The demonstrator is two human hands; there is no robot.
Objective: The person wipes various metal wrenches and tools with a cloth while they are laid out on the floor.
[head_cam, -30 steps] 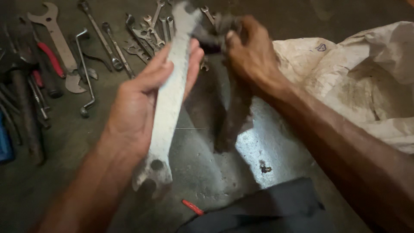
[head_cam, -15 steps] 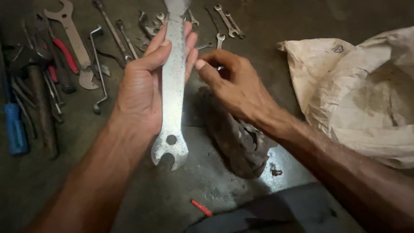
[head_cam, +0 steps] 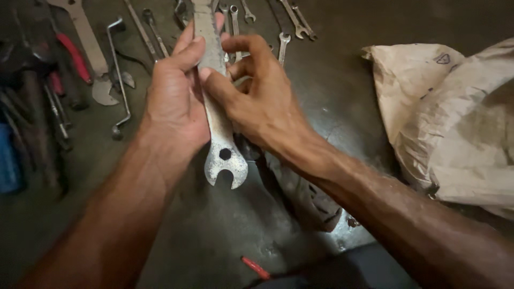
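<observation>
Big flat open-ended wrench (head_cam: 219,126) held upright mid-air over the floor (head_cam: 342,96), open jaw end down. Left hand (head_cam: 176,101) grip closed round its shank; right hand (head_cam: 257,99) pinches the shank, thumb on its face. Risk, my read: greasy metal slips, drops onto the spanners (head_cam: 289,27) at the floor's far edge. Versus half a second ago: right hand has come onto the wrench.

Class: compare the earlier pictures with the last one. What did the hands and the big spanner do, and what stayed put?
The right hand let go of the dark rag, came across and gripped the flat spanner beside the left hand. The left hand kept holding the spanner throughout. The small wrenches and sack stayed where they lay.
</observation>
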